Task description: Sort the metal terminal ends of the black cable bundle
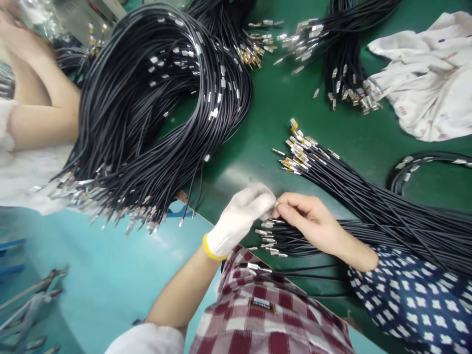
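My left hand (245,206), in a white glove with a yellow cuff, is closed in a pinch above the table's near edge. Bare-fingered, my right hand (311,216) meets it, thumb and forefinger pinching a small metal cable end (276,204). The gloved fingertips touch that same spot; how they grip it is partly hidden. Just below the hands lies a bundle of black cables (295,241) with silver metal ends pointing left. Beyond my right hand, a thicker bundle of black cables (354,189) has silver and yellowish ends. A few separate cables (302,274) cross the edge near the checked apron (258,324).
A large looped heap of black cables (147,123) hangs over the table edge on the left. Another person's arm (44,123) is behind it. More cable bundles (346,73) and a crumpled white cloth (438,78) lie on the green table (254,137) at the back.
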A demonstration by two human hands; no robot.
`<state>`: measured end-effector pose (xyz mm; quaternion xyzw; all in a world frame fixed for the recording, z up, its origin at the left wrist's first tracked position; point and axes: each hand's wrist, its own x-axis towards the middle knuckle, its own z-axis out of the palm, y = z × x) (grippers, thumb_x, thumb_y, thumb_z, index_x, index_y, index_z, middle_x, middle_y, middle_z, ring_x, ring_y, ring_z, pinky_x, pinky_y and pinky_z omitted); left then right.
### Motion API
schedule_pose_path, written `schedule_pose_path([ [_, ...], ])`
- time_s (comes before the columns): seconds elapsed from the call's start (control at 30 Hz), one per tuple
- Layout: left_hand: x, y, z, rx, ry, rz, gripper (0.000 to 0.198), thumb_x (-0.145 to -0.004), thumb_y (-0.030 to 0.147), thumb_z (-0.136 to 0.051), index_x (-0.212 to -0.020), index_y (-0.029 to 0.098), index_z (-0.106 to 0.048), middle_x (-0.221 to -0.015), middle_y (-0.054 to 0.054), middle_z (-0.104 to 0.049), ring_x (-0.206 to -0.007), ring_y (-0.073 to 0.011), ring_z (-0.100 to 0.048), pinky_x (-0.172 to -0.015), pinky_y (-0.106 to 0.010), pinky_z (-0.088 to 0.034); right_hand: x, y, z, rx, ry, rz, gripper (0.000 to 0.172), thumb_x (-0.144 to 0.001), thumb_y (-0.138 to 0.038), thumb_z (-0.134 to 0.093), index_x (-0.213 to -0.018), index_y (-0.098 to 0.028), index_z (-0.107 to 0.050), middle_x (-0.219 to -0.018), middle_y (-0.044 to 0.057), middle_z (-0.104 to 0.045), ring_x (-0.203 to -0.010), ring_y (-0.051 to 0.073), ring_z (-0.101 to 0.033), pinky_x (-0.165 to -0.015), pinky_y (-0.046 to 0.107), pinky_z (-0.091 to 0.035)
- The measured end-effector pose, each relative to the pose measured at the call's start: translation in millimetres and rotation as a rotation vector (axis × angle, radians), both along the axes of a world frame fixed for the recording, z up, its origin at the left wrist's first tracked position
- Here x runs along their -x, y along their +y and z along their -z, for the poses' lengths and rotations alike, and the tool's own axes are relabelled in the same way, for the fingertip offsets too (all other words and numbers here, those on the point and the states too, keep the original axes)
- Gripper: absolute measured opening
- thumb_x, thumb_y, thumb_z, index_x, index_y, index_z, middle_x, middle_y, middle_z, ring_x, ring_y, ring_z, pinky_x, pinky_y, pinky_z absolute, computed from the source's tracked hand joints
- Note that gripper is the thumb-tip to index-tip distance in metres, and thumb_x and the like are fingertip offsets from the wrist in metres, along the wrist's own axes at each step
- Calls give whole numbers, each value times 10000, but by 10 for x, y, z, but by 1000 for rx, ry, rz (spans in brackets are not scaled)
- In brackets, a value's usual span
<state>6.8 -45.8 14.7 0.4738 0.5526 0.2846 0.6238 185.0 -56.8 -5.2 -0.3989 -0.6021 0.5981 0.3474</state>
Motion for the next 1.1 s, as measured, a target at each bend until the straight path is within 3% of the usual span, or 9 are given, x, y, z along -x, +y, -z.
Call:
schedule_pose_path([
  [0.13,14,14,-7,180,-232,53,231,-886,375,-573,-767,180,-545,-654,30,-528,-561,-88,-448,-549,-231,-370,22,-4,-6,35,64,23,263,-1000,-270,-520,-790,-182,-651,-689,-11,-580,-627,145,-493,-588,248,-373],
  [0.33,-13,55,-21,308,-325,47,313,-851,418,-634,-725,156,-521,-633,29,-484,-537,-62,-434,-506,-180,-337,50,-23,16,70,69,95,269,-967,-280,-538,-730,-180,-618,-622,-25,-493,-575,138,-418,-530,244,-323],
  [0.5,-10,53,9,309,-335,58,340,-865,432,-642,-726,147,-521,-636,34,-475,-537,-45,-424,-503,-155,-336,56,-40,45,98,72,113,265,-954,-319,-551,-740,-181,-628,-602,-27,-478,-550,139,-384,-504,250,-295],
  [0.77,-2,68,113,303,-380,73,319,-891,411,-612,-732,155,-508,-638,40,-468,-496,-37,-414,-452,-150,-307,55,-29,42,42,73,116,332,-999,-395,-548,-756,-187,-639,-703,15,-605,-657,172,-534,-608,256,-432],
  [1.1,13,71,76,267,-348,117,329,-893,445,-581,-728,169,-511,-595,41,-452,-477,-60,-404,-440,-189,-310,68,-52,19,-42,-53,160,343,-994,-414,-549,-749,-192,-638,-681,21,-613,-638,181,-547,-581,263,-439],
])
